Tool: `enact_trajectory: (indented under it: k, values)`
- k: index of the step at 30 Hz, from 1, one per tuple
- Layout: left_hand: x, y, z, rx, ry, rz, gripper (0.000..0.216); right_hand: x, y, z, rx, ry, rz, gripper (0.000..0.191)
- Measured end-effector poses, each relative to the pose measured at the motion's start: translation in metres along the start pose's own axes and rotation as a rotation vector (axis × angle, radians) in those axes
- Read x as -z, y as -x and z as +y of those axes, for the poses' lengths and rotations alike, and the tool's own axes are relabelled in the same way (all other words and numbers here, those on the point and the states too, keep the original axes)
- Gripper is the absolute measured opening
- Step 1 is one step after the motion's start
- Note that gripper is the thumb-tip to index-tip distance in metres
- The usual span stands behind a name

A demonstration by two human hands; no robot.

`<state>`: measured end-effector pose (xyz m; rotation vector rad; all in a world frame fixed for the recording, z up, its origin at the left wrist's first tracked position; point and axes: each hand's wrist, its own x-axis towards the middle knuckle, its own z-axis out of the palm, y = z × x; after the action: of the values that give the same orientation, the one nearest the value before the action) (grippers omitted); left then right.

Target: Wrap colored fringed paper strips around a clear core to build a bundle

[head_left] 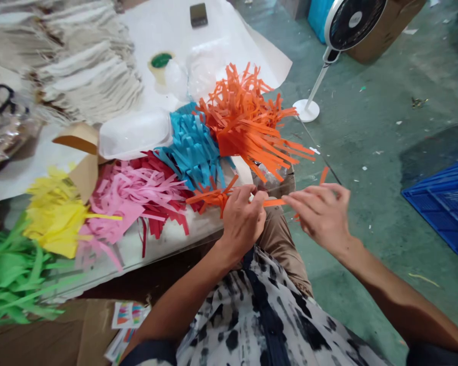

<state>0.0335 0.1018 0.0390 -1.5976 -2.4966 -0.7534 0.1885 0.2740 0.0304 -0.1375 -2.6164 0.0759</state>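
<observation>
My left hand point(243, 216) is closed around a fringed orange paper tassel point(209, 197), whose cut strips stick out to the left over the table edge. Between the two hands runs a flat orange stretch point(274, 202) of the same paper. Its right end is pinched in the fingers of my right hand point(322, 213), which is held over the floor. A short orange strip point(324, 175) pokes up above that hand. Just beyond lies a heap of orange fringed paper point(248, 122), with blue fringed paper point(194, 145) beside it.
Along the table edge lie pink point(133, 190), dark red point(162, 216), yellow point(57, 213) and green point(11, 277) fringed papers. Behind them sit a white tray point(135, 133), a tape roll point(160, 63) and stacked cream bundles point(87, 76). A fan point(307, 109) and blue crate point(442, 203) stand right.
</observation>
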Motion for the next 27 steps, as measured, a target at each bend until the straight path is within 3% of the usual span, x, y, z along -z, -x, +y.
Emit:
enact_trajectory:
  k: [4,10,12,14,16,19,27]
  values:
    - [0.007,0.004,-0.006,-0.038,-0.032,0.01,0.019,-0.002,0.008,-0.004,0.071,-0.077,-0.046,0.042]
    - [0.042,0.02,-0.031,0.101,-0.224,0.129,0.012,0.003,0.006,0.004,0.005,-0.167,-0.1,0.031]
    - [0.045,0.02,-0.027,0.064,-0.256,0.177,0.012,0.004,0.001,0.004,-0.007,-0.178,-0.117,0.023]
    - [0.04,0.015,-0.019,-0.071,-0.147,0.131,0.018,0.004,-0.005,0.004,-0.009,-0.178,-0.118,0.016]
    - [0.028,0.007,-0.01,-0.206,0.018,-0.013,0.02,0.003,-0.01,0.006,0.003,-0.179,-0.104,0.012]
    - [0.011,-0.005,-0.007,-0.207,0.121,-0.175,0.011,0.001,-0.014,0.011,0.021,-0.198,-0.12,0.014]
    - [0.0,-0.01,-0.014,-0.211,0.016,-0.185,0.015,0.0,-0.017,0.018,0.001,-0.27,-0.13,0.018]
